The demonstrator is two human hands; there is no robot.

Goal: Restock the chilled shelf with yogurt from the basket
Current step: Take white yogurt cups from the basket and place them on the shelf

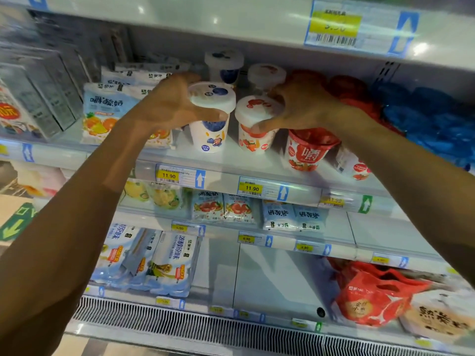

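White-lidded blueberry yogurt cup (209,134) sits under my left hand (172,106), fingers curled round its lid; the strawberry cup (254,140) beside it is gripped likewise by my right hand (305,106), both apparently resting on the chilled shelf (226,160).

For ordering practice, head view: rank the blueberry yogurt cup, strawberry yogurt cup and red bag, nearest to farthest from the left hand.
1. Blueberry yogurt cup, gripped by the left hand.
2. Strawberry yogurt cup, just right.
3. Red bag, far below, right.
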